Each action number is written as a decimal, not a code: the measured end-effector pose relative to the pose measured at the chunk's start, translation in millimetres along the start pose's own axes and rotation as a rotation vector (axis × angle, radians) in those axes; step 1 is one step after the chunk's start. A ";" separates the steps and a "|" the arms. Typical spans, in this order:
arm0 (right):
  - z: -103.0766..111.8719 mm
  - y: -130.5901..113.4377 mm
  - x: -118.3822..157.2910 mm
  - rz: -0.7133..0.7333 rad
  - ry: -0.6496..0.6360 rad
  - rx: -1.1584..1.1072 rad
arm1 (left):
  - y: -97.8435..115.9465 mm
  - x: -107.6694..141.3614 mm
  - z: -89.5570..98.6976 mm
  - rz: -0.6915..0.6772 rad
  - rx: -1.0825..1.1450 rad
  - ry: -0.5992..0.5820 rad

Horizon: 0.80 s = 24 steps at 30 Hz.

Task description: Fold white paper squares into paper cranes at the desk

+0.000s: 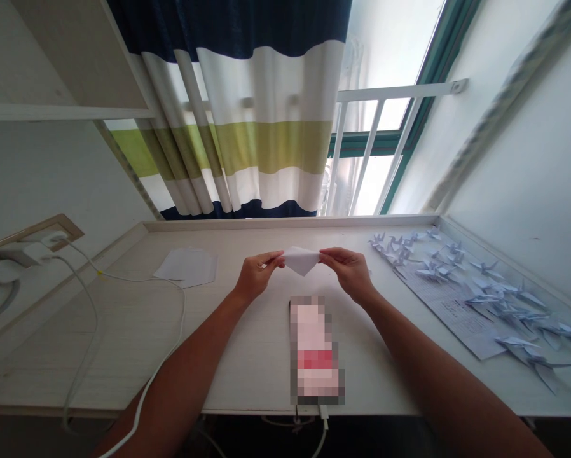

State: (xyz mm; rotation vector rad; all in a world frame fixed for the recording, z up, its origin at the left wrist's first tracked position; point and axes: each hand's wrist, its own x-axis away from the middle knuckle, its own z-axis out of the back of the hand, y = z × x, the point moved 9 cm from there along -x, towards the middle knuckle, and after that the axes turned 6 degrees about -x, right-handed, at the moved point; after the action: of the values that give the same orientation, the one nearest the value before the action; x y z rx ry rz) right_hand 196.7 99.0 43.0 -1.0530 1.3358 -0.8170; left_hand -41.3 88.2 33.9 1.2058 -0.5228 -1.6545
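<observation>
A small folded sheet of white paper (303,261) is held up over the desk, one point facing down toward me. My left hand (257,273) pinches its left corner between thumb and fingers. At the opposite corner, my right hand (350,270) is closed in a similar pinch. Just below the paper, nearer to me, a phone (316,350) lies on the desk with its screen blurred out and a white cable plugged into its near end.
Several folded paper cranes (438,270) crowd the right side, some on a printed sheet (452,312). Loose white paper (187,266) lies at left. A white charging cable (183,318) runs from the plugs (25,252) across my left arm. A raised rim (290,221) edges the desk's back.
</observation>
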 end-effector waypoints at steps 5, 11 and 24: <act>-0.3 -18.6 -0.8 0.162 -0.048 0.415 | 10.9 -0.5 -7.0 -0.131 -0.115 -0.143; -43.7 -28.0 15.4 0.283 -0.407 0.673 | 44.9 11.0 -21.0 -0.316 -0.244 -0.255; -44.0 11.1 15.9 -0.298 -0.162 -0.292 | 13.6 16.3 -45.9 0.179 0.271 -0.312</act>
State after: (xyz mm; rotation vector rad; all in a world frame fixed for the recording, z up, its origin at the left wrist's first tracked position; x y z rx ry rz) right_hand 153.6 82.4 29.9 -1.5431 1.1986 -0.7477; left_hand 5.4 76.9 18.0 1.0580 -1.0476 -1.6605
